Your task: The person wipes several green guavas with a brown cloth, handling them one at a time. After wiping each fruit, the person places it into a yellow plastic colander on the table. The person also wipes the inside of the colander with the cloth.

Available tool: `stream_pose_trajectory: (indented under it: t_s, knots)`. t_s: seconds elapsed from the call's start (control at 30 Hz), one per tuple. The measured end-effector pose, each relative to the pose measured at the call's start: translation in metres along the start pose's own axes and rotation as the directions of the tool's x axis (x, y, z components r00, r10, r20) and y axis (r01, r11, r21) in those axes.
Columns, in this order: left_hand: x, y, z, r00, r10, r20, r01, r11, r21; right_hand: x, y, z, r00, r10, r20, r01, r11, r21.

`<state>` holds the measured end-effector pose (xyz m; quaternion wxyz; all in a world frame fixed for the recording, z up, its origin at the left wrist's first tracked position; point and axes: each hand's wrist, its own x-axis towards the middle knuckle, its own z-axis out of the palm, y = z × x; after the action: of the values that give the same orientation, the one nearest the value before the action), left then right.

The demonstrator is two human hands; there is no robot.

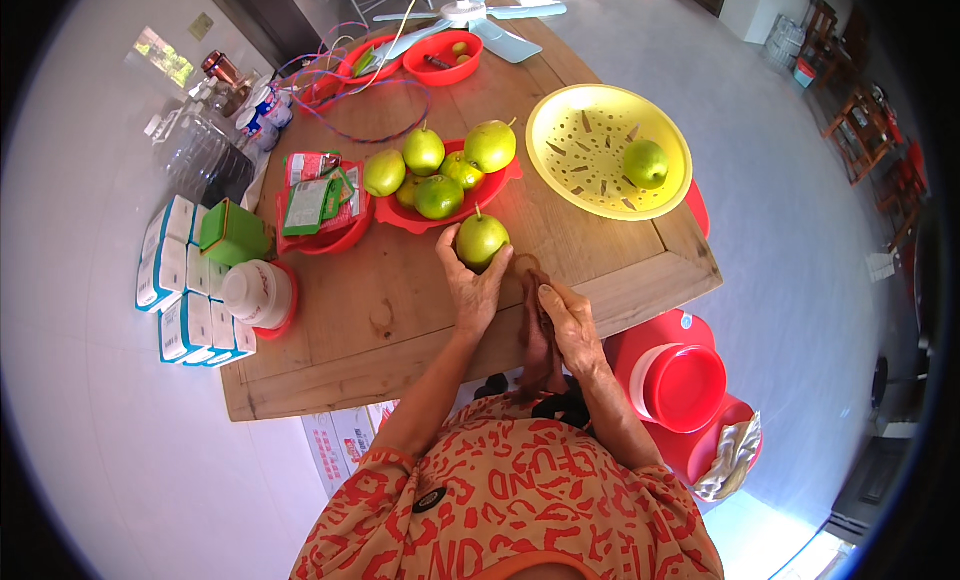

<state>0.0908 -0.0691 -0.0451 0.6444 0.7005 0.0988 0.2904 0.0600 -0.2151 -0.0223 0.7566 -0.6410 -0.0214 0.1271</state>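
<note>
My left hand [474, 287] grips a green pear [481, 242] with its stem pointing away from me, just above the wooden table. In my right hand [574, 321] a brown cloth [537, 332] is bunched, its lower end hanging past the table's front edge. Beyond the held pear, a red plate [491, 194] carries several pears [423, 151] and green-yellow citrus fruits [439, 197]. At the right, a yellow colander [555, 160] has a single green fruit [646, 164] inside it.
On the left stand a red basin [349, 239] of packets, a green box [234, 233], stacked white bowls [257, 291] and tissue packs [187, 332]. A fan [463, 11] and red bowls [442, 74] sit at the far end. Red stools [667, 332] hold a red basin [685, 389].
</note>
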Motion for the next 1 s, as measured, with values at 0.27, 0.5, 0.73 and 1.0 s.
stream_pose_trajectory:
  t_s: [0.27,0.5,0.73,1.0]
  knots:
    - [-0.006,0.003,-0.002,1.0,-0.004,-0.031,0.005,0.999,0.035,0.0,-0.006,-0.015,0.995,0.071,0.074,-0.07,0.997,-0.015]
    - [-0.01,-0.001,-0.006,1.0,0.015,-0.012,-0.012,0.984,0.178,-0.001,-0.005,-0.017,0.991,0.064,0.115,-0.068,0.997,0.029]
    - [-0.014,0.004,-0.009,0.999,0.043,0.017,-0.045,0.973,0.228,0.0,0.0,-0.018,0.992,0.054,0.117,-0.057,0.998,0.014]
    - [-0.024,-0.001,-0.012,0.94,0.313,-0.133,-0.238,0.884,0.401,0.003,0.006,-0.022,0.998,0.018,0.058,-0.024,0.995,0.095]
